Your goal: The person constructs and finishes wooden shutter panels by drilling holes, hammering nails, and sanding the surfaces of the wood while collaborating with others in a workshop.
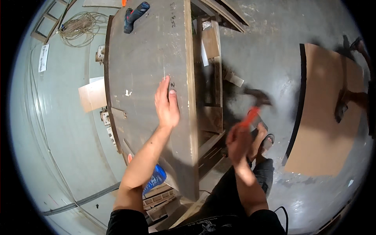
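Note:
My left hand (167, 105) lies flat on the grey top of a large wooden workbench (147, 58), fingers stretched out toward the far end. Off the bench's right side, my right hand (239, 143) is closed round the orange handle of a claw hammer (252, 114). The hammer's dark head is raised, and both it and the hand are smeared by motion. A blue and black cordless drill (135, 17) rests at the far end of the top. Near my left forearm stands a blue plastic bottle (156, 178), partly hidden by the arm.
Shelves under the bench hold wood pieces (210, 41). A brown board (325, 113) with a dark edge lies on the floor to the right, where another person's leg (354, 98) shows. Coiled cable (80, 29) hangs at the left wall. Scrap wood (158, 197) is stacked near me.

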